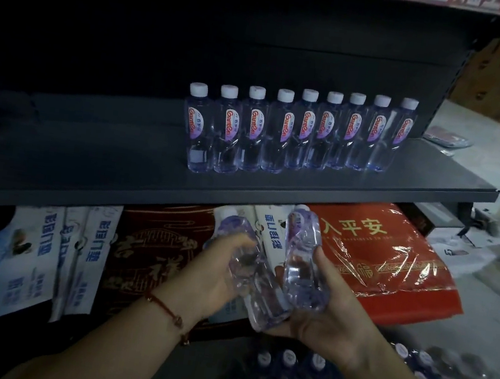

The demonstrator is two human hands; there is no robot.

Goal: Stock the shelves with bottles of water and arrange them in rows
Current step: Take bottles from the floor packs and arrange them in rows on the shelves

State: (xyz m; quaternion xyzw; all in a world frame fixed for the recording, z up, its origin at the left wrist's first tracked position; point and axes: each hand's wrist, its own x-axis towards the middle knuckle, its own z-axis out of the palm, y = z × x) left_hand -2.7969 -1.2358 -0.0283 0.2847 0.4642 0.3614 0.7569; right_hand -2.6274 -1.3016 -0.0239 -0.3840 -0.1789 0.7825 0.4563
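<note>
**Two bottles in hand below a shelf with one row of nine**

Low in the middle of the frame, each hand holds one water bottle, both below the front edge of the shelf (273, 192). The left hand (215, 277) has its fingers curled round the body of the left bottle (250, 272), which lies tilted with its cap toward the upper left and its base toward the lower right. The right hand (330, 314) cups the right bottle (303, 260) from the right side and from underneath, thumb along its side, with the cap pointing up at the shelf edge. The two bottles come close to each other near their bases; whether they touch cannot be told.

Both bottles are clear plastic with a faint violet tint and pale caps; motion blur smears their labels beyond reading.

On the shelf, right of centre, a row of nine bottles (300, 132) stands upright, white-capped, with red and pink labels facing forward, running diagonally back toward the upper right.

Under the hands, at the bottom of the frame, more bottles in a wrapped pack (313, 375) show only as dim caps. A red packaged item (376, 257) and white packets (43, 254) lie beneath the shelf, partly hidden by it.
</note>
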